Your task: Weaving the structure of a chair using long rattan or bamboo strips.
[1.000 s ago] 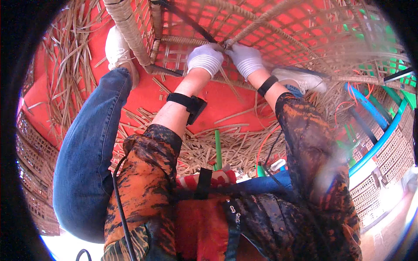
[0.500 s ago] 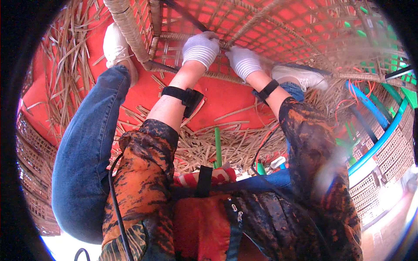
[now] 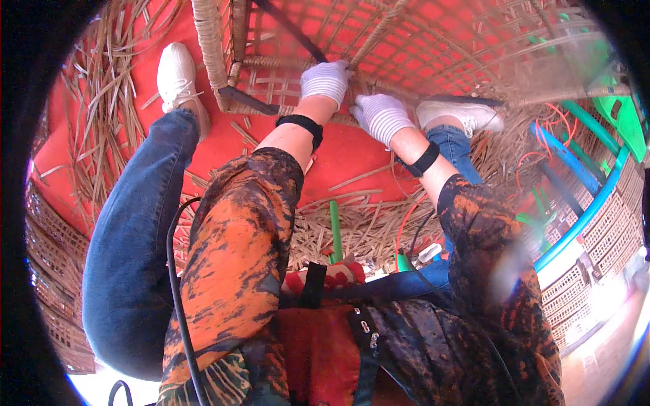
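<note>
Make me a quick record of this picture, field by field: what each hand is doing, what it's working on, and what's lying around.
left hand: white knit glove, fingers closed on a strand at the woven frame
right hand: white knit glove, resting at the frame's lower rail
work piece: rattan frame, open lattice weave
wrists: a black band on each
floor: red mat, loose cane strips scattered
feet: white shoes, either side of the frame

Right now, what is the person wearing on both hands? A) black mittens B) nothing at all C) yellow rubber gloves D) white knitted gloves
D: the left hand and the right hand are both covered in white ribbed knit gloves as they press on the woven cane frame, each with a black band at the wrist.
</note>
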Motion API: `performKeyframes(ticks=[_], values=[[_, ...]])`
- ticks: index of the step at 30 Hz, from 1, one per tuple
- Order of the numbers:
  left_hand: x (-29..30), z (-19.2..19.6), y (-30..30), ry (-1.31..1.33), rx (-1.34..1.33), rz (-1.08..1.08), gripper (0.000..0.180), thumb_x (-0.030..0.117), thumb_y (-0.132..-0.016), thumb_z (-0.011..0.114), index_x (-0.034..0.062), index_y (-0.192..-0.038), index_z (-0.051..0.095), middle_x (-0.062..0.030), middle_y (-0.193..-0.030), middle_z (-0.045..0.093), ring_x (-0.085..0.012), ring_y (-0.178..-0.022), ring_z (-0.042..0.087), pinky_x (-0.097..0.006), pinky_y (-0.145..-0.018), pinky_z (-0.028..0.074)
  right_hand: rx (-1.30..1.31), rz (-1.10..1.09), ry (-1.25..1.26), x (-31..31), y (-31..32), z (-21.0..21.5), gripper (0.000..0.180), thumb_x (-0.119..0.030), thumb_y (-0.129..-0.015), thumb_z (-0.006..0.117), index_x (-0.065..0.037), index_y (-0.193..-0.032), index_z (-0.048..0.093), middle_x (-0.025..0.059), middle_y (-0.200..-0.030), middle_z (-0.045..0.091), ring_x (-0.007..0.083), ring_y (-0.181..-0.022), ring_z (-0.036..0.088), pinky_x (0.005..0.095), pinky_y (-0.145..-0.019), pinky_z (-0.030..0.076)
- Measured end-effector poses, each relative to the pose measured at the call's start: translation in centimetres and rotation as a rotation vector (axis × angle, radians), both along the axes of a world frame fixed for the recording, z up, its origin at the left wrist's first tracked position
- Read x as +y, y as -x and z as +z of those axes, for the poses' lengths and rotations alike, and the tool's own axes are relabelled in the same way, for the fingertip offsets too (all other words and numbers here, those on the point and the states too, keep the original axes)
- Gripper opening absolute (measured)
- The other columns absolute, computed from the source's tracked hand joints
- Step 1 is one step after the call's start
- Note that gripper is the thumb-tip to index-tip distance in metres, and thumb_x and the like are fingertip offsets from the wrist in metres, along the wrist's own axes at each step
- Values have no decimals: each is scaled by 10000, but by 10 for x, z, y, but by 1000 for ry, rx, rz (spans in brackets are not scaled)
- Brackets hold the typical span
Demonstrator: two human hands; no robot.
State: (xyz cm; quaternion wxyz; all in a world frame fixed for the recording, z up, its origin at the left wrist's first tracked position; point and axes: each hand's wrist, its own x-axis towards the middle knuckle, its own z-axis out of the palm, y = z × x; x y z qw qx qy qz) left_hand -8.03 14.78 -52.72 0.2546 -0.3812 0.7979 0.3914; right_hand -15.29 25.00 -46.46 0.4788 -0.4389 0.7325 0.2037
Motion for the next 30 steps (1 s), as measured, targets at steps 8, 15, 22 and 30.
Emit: performKeyframes(ticks=[8, 15, 22, 30], values=[[-8, 8, -9, -47, 28, -43, 326, 367, -883, 507, 212, -1152, 607, -134, -1038, 651, -337, -970, 613, -452, -819, 486, 129, 55, 131, 9, -6, 24, 278, -323, -894, 491, -87, -941, 630, 174, -875, 657, 353, -868, 630, 470, -738, 500], [14, 61, -68, 122, 680, 821, 175, 146, -849, 583, 67, -989, 651, -128, -928, 661, -248, -860, 628, -333, -788, 473, 153, 218, 193, 26, -18, 26, 238, -278, -859, 540, -91, -966, 640, 153, -940, 645, 324, -929, 617, 443, -731, 511], [17, 83, -93, 402, 446, 1219, 165, 104, -802, 584, 51, -954, 619, -120, -945, 627, -259, -893, 597, -340, -839, 455, 159, 140, 217, 42, -30, 29, 299, -321, -862, 531, -126, -1067, 627, 140, -1117, 593, 339, -1078, 531, 494, -907, 421], [-13, 194, -102, -187, 729, 1079, 175, 48, -827, 558, 22, -986, 625, -34, -932, 632, -131, -854, 570, -263, -766, 459, 235, -197, 145, 39, -36, 33, 315, -356, -886, 460, -150, -1050, 632, 116, -1142, 594, 328, -1111, 537, 522, -892, 420]])
